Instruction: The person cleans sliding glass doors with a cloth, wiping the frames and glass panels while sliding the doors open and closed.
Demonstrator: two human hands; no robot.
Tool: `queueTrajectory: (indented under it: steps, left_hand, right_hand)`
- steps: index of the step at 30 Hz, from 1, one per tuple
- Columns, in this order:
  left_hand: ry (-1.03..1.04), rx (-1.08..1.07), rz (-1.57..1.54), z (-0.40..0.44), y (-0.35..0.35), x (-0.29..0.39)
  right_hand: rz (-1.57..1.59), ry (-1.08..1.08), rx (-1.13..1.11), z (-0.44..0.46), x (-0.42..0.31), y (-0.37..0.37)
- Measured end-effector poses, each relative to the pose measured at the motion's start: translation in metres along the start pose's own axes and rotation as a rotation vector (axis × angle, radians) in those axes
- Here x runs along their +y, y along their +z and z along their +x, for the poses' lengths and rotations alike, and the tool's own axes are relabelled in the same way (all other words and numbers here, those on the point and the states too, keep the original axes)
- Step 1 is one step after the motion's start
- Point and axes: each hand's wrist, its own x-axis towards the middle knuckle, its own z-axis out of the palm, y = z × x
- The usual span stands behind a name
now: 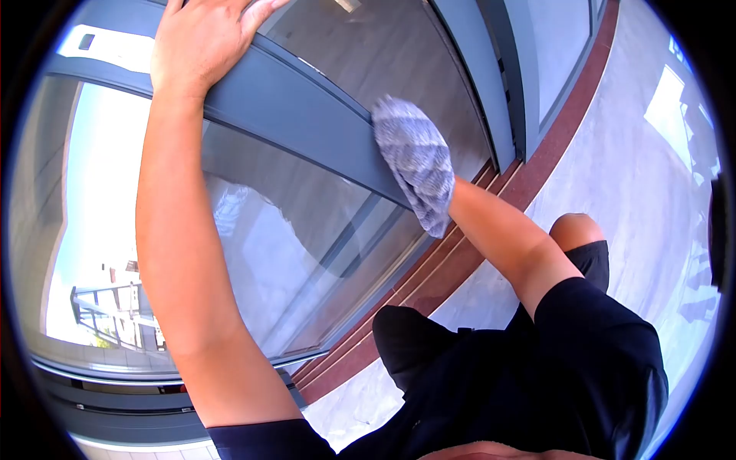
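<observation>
At the top left, my left hand [201,47] rests on the grey metal frame of a glass door [303,107]. Its thumb is stretched away from the palm; the fingertips run out of view. A grey striped cloth [414,157] covers my right hand [455,196], so the fingers are hidden and only the wrist shows. That hand presses the cloth against the edge of the same frame, towards its lower end. The cloth bunches around the hand and its tail hangs towards the wrist. The door's glass pane [284,230] lies between my two arms, full of reflections.
A second grey door frame [491,84] stands at the upper right. Dark red stone strips [452,264] form the sill beneath the door. Pale shiny floor tiles [583,153] stretch to the right. My bent knees are close to the sill.
</observation>
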Motion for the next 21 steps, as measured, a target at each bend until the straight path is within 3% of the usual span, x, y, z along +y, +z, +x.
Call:
queueTrajectory:
  steps: [1,3,5,7,8,17,21]
  left_hand:
    - [0.003,-0.006,-0.012,-0.001,0.001,0.001]
    - [0.014,0.036,-0.023,-0.004,-0.011,0.012]
    - [0.057,0.062,-0.048,-0.006,-0.013,0.017]
    - [0.248,0.269,0.023,0.000,0.039,-0.026]
    - [0.245,0.243,0.022,-0.002,0.039,-0.025]
    - [0.405,0.137,0.343,-0.002,0.024,-0.002]
    - [0.400,0.233,0.252,0.012,0.059,-0.034]
  right_hand:
    - [0.436,-0.229,0.055,0.026,0.002,0.008]
    - [0.524,-0.198,0.028,0.056,-0.022,0.003]
    - [0.357,-0.194,0.007,0.087,-0.045,0.001]
    - [0.193,-0.229,0.006,0.103,-0.056,0.008]
    - [0.125,-0.239,0.010,0.104,-0.055,0.013]
    - [-0.368,0.007,-0.131,-0.059,0.055,0.023]
    - [-0.431,0.255,-0.335,-0.094,0.072,0.000]
